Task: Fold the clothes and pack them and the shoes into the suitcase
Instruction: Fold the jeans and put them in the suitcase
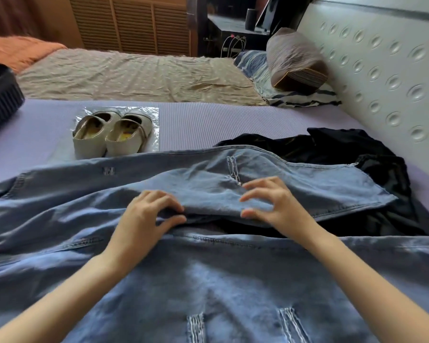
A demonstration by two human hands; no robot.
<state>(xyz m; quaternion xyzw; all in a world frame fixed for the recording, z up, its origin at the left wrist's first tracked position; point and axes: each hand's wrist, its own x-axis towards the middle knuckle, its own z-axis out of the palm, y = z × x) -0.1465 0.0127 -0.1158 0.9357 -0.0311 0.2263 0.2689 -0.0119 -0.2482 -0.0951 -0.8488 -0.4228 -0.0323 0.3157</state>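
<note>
Jeans (208, 280) lie across the near edge of the mat (208, 125). My left hand (146, 216) pinches a fold of the folded-over leg between thumb and curled fingers. Right hand (270, 204) has fingers spread and half-bent, tips on the same leg, not closed. Shoes (112, 134) sit toward the far-left corner, black garment (357, 154) at the right edge.

Both bare forearms enter from the bottom corners and converge toward centre, palms down. Left hand (146, 216): wrist straight, fingers curled, thumb closing under them, pinching a fold of the jeans (221, 280). Right hand (273, 204): fingers spread and half bent, claw-like, tips apart from the thumb, no clear grip; thumb tip at the fold edge. Hands near each other, not touching.
</note>
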